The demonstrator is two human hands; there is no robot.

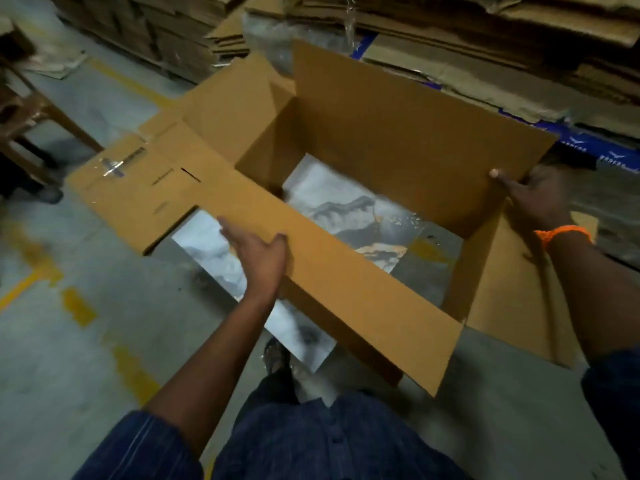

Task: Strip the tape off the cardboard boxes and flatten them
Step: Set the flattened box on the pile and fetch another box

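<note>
Risk: cardboard box, open top and bottom, may buckle mid-panel instead of folding at its corners if pushed square-on. It stands between both grips. Left hand pinches the near wall, thumb inside. Right hand clasps the far right corner, thumb over the rim. Tape scrap sits on the left flap, well apart from both hands; likely folded in unstripped.

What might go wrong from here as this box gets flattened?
Tape sits on the left flap, so the cardboard box may get flattened unstripped. The left hand and right hand grip thin wall edges, which might pinch or cut fingers as the walls collapse.
</note>
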